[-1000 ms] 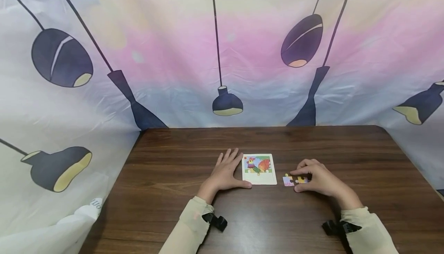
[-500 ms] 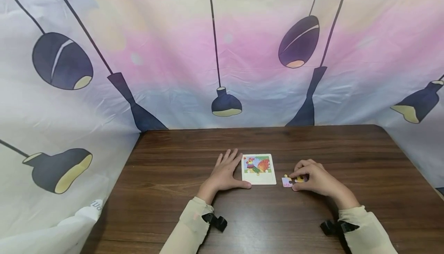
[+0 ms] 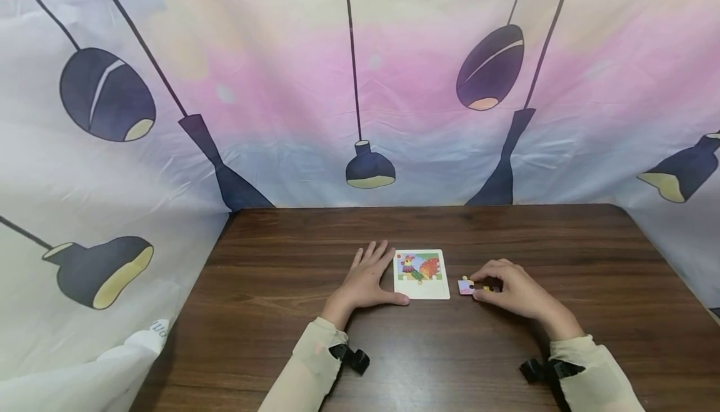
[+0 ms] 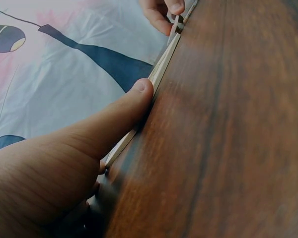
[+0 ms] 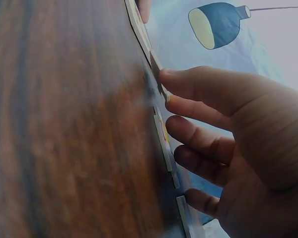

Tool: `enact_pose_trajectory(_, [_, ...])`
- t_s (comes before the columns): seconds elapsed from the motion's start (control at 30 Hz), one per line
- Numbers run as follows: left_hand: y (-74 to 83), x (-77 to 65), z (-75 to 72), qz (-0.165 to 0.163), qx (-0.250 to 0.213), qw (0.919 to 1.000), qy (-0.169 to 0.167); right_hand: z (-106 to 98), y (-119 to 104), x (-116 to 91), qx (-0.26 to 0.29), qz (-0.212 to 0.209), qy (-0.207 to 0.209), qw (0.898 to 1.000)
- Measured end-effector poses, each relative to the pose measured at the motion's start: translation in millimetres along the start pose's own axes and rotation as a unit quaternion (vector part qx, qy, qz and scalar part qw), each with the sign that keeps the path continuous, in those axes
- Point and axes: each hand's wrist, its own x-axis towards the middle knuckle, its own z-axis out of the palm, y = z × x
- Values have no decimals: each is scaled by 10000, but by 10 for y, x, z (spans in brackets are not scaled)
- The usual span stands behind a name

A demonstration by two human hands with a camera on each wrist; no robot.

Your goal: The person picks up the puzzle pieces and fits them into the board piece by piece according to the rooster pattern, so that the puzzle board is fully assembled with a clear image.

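Note:
A white-framed puzzle board (image 3: 422, 289) with a rooster picture filling its upper part lies on the table, its lower part bare and pale. My left hand (image 3: 367, 282) rests along the board's left side, fingers spread, its thumb at the near edge. To the right of the board, my right hand (image 3: 514, 288) pinches a pinkish-purple puzzle piece (image 3: 465, 287) between thumb and forefinger. In the right wrist view that piece (image 5: 155, 67) is tilted, raised off the table. Beneath the right hand lie other puzzle pieces (image 5: 164, 146), mostly hidden by it in the head view.
The brown wooden table (image 3: 281, 243) extends around the board and pieces. Behind it hangs a cloth backdrop (image 3: 281, 87) with printed lamps, also down the left side. Both wrists carry black camera straps.
My right thumb and forefinger have closed on the pinkish-purple piece and raised it slightly, uncovering less of the yellow piece behind. My left hand stays in place on the board.

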Motion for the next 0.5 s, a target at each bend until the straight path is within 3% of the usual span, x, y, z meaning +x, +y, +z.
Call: enact_pose_trajectory(0.5, [-7, 23, 9, 35, -73, 10000, 25, 44, -82, 70, 431, -97, 63, 9990])
